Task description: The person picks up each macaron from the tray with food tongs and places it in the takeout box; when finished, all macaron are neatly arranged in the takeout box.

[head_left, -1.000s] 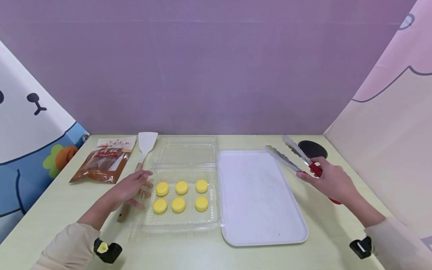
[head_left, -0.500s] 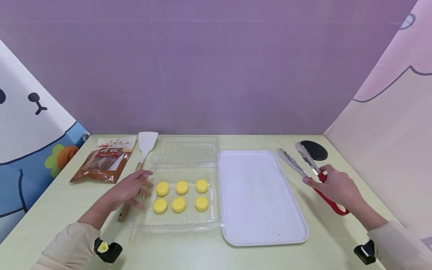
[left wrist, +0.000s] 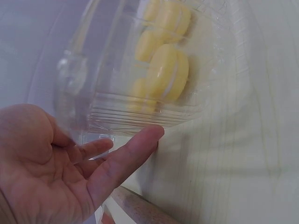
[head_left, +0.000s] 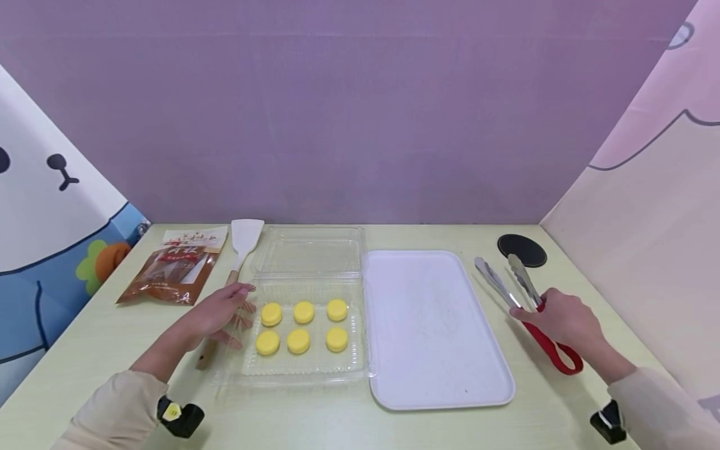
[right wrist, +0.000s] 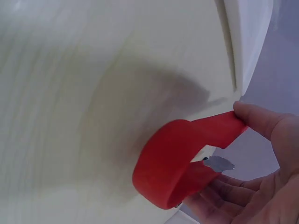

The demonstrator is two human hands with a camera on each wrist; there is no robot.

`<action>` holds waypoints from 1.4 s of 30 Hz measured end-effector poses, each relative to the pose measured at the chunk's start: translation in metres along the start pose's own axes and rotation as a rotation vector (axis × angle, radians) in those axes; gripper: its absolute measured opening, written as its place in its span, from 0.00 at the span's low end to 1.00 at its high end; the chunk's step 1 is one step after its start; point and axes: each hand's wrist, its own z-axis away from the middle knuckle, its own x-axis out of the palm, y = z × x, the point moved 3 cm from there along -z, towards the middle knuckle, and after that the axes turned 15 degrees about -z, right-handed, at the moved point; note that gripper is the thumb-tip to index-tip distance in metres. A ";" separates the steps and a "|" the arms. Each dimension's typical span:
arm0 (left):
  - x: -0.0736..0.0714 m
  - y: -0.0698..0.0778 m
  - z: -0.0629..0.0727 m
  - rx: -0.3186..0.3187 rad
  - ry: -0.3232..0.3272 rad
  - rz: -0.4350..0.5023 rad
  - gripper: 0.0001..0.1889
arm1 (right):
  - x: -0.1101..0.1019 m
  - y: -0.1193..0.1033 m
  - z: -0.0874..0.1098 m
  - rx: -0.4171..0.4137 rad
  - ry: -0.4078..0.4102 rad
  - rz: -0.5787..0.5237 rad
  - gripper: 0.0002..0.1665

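Note:
My right hand [head_left: 568, 322] holds a pair of metal tongs by their red handles [head_left: 548, 347], thumb on one side and fingers on the other. Their two arms [head_left: 495, 280] stand spread apart, tips pointing away from me, with nothing between them. In the right wrist view the red looped end [right wrist: 161, 163] shows over the table. Yellow macarons [head_left: 304, 312] with pale filling sit in two rows in a clear plastic box [head_left: 306, 375], its lid [head_left: 315, 251] folded back. With fingers extended, my left hand [head_left: 218, 312] is at the box's left wall; its fingertip overlaps the ribbed side [left wrist: 135, 114].
A white tray [head_left: 439, 331] lies right of the box. Under my left hand passes the wooden handle of a white spatula [head_left: 245, 236]. A brown food packet [head_left: 174, 269] is at the back left, a black round disc [head_left: 523, 250] at the back right.
The right hand and tongs have moved right and towards me, away from the tray, and the black disc shows more fully. My left hand stays at the box.

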 end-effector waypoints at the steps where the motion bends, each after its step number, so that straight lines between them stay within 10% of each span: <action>1: 0.000 0.000 0.000 0.000 0.000 0.000 0.27 | 0.001 0.001 0.000 0.001 0.001 0.002 0.32; 42: 0.000 0.002 0.001 0.003 0.010 -0.008 0.26 | 0.016 -0.006 -0.001 0.040 -0.036 0.072 0.39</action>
